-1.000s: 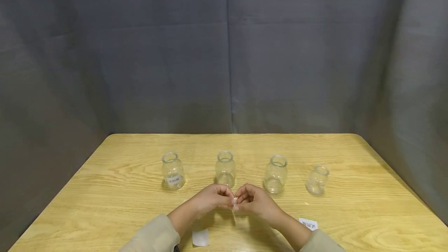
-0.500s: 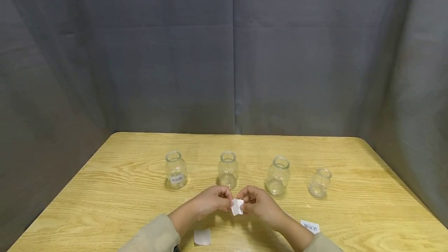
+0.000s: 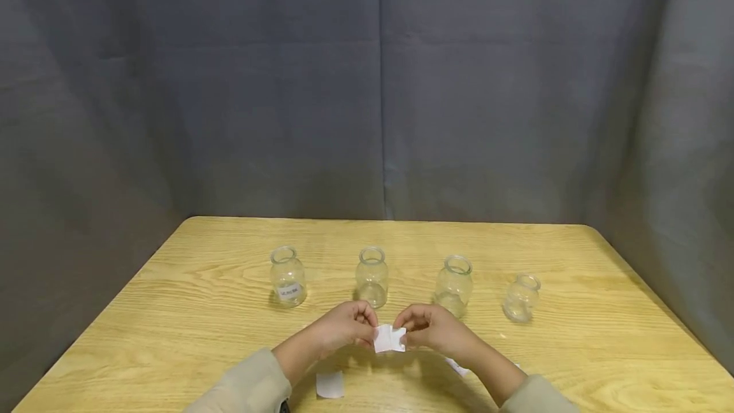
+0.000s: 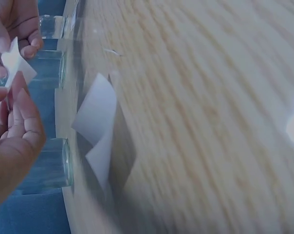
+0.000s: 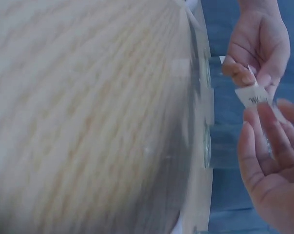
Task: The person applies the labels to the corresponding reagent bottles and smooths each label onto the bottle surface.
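Between my hands, a small creased white paper slip is held spread above the table. My left hand pinches its left edge between thumb and fingers. On the opposite edge, my right hand pinches it the same way. Dark writing shows on the slip's far face in the right wrist view. Below my left hand lies another white paper piece, which looks bent and raised off the wood in the left wrist view. A further white slip shows beside my right forearm, partly covered.
Behind my hands stand a glass jar with a written label inside or on it, two similar jars, and a smaller jar at the right. A grey curtain surrounds the wooden table.
The slip, mostly hidden between my fingers at first, has been unfolded wider. My hands have drawn slightly apart. My right forearm now covers most of the written slip at the right.
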Demonstrator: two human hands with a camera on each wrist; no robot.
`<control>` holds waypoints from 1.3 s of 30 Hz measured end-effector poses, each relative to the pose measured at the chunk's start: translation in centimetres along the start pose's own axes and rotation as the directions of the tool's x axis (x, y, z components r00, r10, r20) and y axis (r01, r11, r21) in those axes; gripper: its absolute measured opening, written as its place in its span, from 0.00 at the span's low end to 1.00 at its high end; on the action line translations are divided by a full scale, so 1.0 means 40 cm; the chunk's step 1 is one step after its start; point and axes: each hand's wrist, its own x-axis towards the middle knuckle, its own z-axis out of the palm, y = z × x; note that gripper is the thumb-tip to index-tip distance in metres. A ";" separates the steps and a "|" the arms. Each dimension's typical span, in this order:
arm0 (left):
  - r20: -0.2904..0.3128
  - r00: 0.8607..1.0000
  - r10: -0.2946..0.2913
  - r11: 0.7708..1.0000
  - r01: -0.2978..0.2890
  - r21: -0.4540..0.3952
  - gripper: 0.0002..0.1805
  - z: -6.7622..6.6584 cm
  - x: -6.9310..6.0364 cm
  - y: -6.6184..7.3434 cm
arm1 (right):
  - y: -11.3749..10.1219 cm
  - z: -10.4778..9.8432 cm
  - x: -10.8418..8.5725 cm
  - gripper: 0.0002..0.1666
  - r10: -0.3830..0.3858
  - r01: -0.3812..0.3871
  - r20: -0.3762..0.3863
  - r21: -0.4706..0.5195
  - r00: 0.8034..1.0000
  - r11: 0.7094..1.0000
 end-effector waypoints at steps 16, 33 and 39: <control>-0.003 1.000 -0.018 1.000 0.019 0.015 0.10 -0.008 -0.011 -0.006 | 0.006 -0.025 -0.011 0.08 -0.036 0.038 0.061 -0.036 0.998 0.999; 0.013 0.997 -0.070 0.997 0.070 0.029 0.08 0.015 -0.016 -0.025 | 0.020 -0.024 -0.020 0.07 -0.027 0.026 -0.167 -0.011 0.986 1.000; 0.034 0.996 -0.086 0.996 0.084 0.035 0.08 0.021 -0.015 -0.026 | 0.021 -0.009 -0.009 0.07 -0.006 0.004 -0.190 -0.009 0.982 1.000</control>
